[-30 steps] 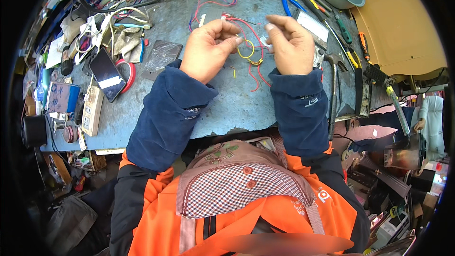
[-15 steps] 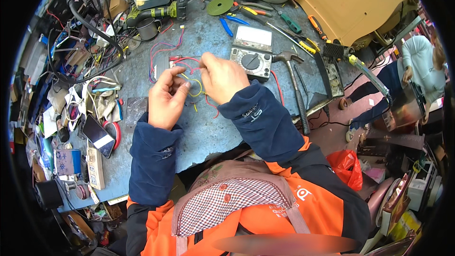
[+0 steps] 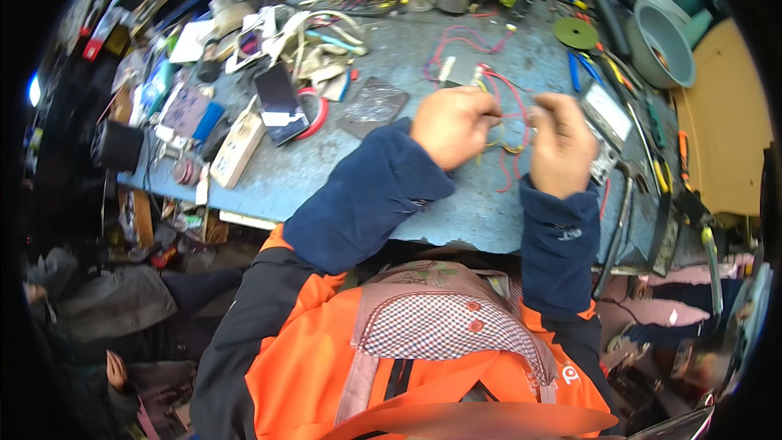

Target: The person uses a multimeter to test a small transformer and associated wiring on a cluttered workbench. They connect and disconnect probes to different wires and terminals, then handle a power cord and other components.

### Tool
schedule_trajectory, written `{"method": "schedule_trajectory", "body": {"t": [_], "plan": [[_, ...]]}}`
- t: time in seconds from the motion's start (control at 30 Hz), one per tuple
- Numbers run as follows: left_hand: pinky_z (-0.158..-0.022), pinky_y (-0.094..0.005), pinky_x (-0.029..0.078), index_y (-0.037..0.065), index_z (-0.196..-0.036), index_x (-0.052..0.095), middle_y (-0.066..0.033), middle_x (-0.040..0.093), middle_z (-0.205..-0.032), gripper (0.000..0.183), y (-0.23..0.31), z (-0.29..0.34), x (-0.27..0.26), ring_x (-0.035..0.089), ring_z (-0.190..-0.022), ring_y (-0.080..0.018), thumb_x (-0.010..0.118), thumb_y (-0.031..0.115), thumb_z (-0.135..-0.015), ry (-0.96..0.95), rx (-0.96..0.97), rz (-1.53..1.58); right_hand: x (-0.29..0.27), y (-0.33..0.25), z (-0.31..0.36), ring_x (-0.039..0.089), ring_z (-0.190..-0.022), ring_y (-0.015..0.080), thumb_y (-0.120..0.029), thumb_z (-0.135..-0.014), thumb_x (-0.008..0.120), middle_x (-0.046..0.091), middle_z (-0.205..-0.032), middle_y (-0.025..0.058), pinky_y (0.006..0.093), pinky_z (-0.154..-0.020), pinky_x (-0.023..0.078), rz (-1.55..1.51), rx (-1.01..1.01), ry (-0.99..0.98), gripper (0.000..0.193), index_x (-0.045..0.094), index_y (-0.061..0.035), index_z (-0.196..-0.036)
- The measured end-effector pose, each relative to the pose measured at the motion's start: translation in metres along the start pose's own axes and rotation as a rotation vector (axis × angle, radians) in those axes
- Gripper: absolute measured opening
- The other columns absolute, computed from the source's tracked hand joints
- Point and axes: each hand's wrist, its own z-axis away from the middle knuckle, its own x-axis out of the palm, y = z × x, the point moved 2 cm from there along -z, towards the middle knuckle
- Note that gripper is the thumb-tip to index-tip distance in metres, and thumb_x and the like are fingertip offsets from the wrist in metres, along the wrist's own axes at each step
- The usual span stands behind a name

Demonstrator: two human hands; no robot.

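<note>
Two hands, head view: left hand (image 3: 453, 127) pinching, right hand (image 3: 563, 148) curled, whatever either grips too blurred to tell; red wire (image 3: 519, 95) runs far to near between them, closer to the right.

1. The right hand (image 3: 562, 147), close beside the left hand (image 3: 453, 128) half a second ago, now stands apart, a red wire (image 3: 520, 98) showing between them.
2. It now partly hides the analog multimeter (image 3: 608, 112), uncovered then.
3. The view has swung, putting the smartphone (image 3: 279, 99) farther right.
4. Another person's hand (image 3: 116, 370) has appeared lower left.
</note>
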Motion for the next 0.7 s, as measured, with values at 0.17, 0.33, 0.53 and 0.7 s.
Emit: {"method": "schedule_trajectory", "body": {"t": [0.17, 0.33, 0.53, 0.7], "plan": [[-0.068, -0.0357, 0.056, 0.001, -0.1, 0.072, -0.0131, 0.07, -0.082, 0.013, -0.006, 0.002, -0.007, 0.07, -0.072, -0.0244, 0.072, 0.004, -0.087, 0.061, -0.114, 0.116, -0.009, 0.014, -0.009, 0.06, -0.067, 0.0074, -0.006, -0.101, 0.063, 0.071, -0.09, 0.0074, 0.0209, -0.056, 0.047, -0.378, 0.29, 0.115, 0.014, 0.067, 0.0003, -0.112], [-0.066, -0.0316, 0.055, 0.002, -0.11, 0.071, -0.0089, 0.071, -0.085, 0.026, 0.012, 0.002, -0.013, 0.07, -0.073, -0.0202, 0.076, 0.004, -0.085, 0.062, -0.001, 0.105, 0.009, 0.012, -0.003, 0.061, -0.068, 0.008, -0.015, -0.101, 0.065, 0.07, -0.093, 0.005, 0.0214, -0.054, 0.047, -0.43, 0.36, -0.085, 0.018, 0.069, 0.0002, -0.11], [-0.074, -0.03, 0.054, -0.001, -0.11, 0.071, -0.0108, 0.07, -0.093, 0.023, 0.058, 0.016, -0.063, 0.067, -0.081, -0.0178, 0.074, 0.0, -0.087, 0.502, 0.26, 0.071, 0.013, 0.033, -0.012, 0.061, -0.067, 0.0072, -0.017, -0.099, 0.069, 0.07, -0.09, 0.0024, 0.0218, -0.054, 0.046, -0.435, 0.352, -0.104, 0.017, 0.071, -0.0015, -0.108], [-0.069, -0.0315, 0.054, -0.002, -0.107, 0.068, -0.0148, 0.071, -0.091, 0.019, 0.153, 0.063, -0.136, 0.066, -0.076, -0.021, 0.06, 0.012, -0.098, 0.852, 0.855, -0.179, 0.021, 0.033, -0.004, 0.06, -0.066, 0.0067, -0.013, -0.096, 0.071, 0.069, -0.082, 0.0012, 0.0233, -0.057, 0.047, -0.356, 0.311, -0.128, 0.014, 0.073, -0.0007, -0.103]]}}
